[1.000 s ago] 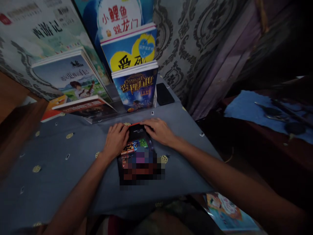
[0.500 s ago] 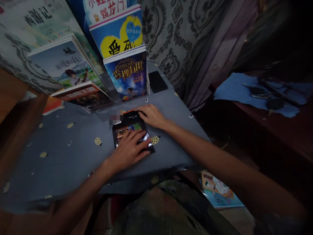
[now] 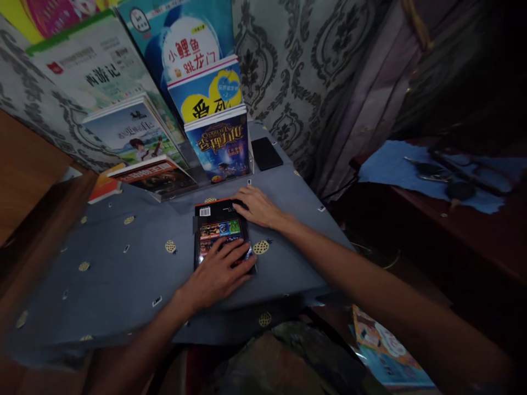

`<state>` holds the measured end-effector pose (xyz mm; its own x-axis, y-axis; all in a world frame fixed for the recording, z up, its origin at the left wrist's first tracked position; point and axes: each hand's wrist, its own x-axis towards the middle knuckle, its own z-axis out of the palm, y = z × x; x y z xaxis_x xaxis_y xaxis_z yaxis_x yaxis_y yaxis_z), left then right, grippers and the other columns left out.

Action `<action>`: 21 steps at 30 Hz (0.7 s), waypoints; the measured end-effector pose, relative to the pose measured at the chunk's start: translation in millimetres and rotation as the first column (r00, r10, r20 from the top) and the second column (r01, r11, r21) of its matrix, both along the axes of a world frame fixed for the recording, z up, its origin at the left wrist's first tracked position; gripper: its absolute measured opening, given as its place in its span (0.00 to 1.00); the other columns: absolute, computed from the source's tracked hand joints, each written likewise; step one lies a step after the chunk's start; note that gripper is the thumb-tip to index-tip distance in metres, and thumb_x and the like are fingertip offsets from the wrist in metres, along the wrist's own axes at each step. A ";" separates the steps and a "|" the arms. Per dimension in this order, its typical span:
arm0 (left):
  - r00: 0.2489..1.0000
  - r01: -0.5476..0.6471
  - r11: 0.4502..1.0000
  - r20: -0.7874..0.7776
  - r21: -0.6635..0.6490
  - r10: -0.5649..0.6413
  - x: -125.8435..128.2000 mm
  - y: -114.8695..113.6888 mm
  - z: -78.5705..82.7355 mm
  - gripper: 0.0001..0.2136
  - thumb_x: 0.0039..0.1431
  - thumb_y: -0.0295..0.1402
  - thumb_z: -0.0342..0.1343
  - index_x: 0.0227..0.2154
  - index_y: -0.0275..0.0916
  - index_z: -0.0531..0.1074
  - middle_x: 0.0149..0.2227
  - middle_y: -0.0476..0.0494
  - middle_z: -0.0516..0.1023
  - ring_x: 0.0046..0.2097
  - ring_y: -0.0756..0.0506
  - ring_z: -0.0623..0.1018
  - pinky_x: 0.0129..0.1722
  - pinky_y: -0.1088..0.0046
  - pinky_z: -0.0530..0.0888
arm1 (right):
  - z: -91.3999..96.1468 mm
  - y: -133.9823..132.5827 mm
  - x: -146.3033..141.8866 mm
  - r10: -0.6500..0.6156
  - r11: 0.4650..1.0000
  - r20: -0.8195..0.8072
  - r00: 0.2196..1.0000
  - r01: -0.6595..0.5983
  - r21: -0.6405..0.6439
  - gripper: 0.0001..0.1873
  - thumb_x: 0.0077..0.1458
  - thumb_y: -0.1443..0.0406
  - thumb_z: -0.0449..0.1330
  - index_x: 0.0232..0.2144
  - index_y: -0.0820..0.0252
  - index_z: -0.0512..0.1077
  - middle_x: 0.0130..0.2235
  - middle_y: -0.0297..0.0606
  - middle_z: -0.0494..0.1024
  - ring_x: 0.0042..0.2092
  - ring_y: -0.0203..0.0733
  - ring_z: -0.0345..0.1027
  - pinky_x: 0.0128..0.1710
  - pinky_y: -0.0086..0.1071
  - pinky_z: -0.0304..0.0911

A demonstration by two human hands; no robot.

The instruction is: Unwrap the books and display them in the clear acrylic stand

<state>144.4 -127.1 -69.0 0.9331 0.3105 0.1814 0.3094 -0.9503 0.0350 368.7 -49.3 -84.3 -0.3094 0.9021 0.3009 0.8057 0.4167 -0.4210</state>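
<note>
A dark book (image 3: 220, 215) with a barcode and several small coloured pictures lies on the patterned tablecloth (image 3: 135, 285). My left hand (image 3: 222, 269) rests flat across its lower part with the fingers spread, hiding some of the cover. At the book's upper right corner is my right hand (image 3: 257, 206), its fingers stretched out and bent a little, touching the edge. Neither hand grips the book.
Behind the dark book, several books stand in a display rack, including a blue one (image 3: 222, 145) and a red-titled one (image 3: 158, 175). A black phone-like slab (image 3: 266, 153) lies to their right. Glasses (image 3: 486, 175) rest on a blue cloth (image 3: 382, 164) further right.
The view has tilted up, so the standing books show more fully and sit lower in the picture. Both hands stay on the dark book; its barcode now shows clearly.
</note>
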 end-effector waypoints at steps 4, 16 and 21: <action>0.998 0.010 0.996 -0.068 -0.093 -0.016 -21.2 2.8 12.4 0.17 0.68 0.34 0.52 0.58 0.48 0.71 0.62 0.43 0.73 0.67 0.39 0.67 0.69 0.45 0.57 | 10.1 -2.8 3.6 -0.144 0.989 0.058 0.988 0.146 -0.030 0.18 0.69 0.62 0.51 0.46 0.66 0.78 0.45 0.48 0.80 0.49 0.50 0.69 0.51 0.39 0.58; 0.957 -0.149 0.951 0.202 -0.269 0.207 -47.4 11.7 13.6 0.10 0.69 0.30 0.50 0.34 0.40 0.76 0.43 0.44 0.83 0.52 0.43 0.79 0.63 0.52 0.65 | 15.6 -31.9 -3.4 -0.386 0.922 0.186 0.903 0.386 0.040 0.17 0.67 0.60 0.52 0.36 0.60 0.79 0.30 0.42 0.82 0.34 0.44 0.74 0.42 0.35 0.58; 0.924 -0.297 0.942 0.200 -0.158 0.325 -35.0 22.1 8.1 0.09 0.70 0.32 0.48 0.43 0.39 0.74 0.45 0.40 0.80 0.48 0.41 0.78 0.55 0.56 0.72 | 22.3 -22.7 -36.9 -0.088 0.983 0.108 0.990 0.068 0.172 0.14 0.66 0.66 0.52 0.38 0.63 0.78 0.37 0.47 0.83 0.42 0.47 0.75 0.47 0.38 0.61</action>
<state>109.3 -105.1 -60.9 0.7267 0.6116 0.3128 0.5599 -0.7912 0.2460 331.8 -72.1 -62.0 -0.2812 0.8647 0.4161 0.8773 0.4073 -0.2537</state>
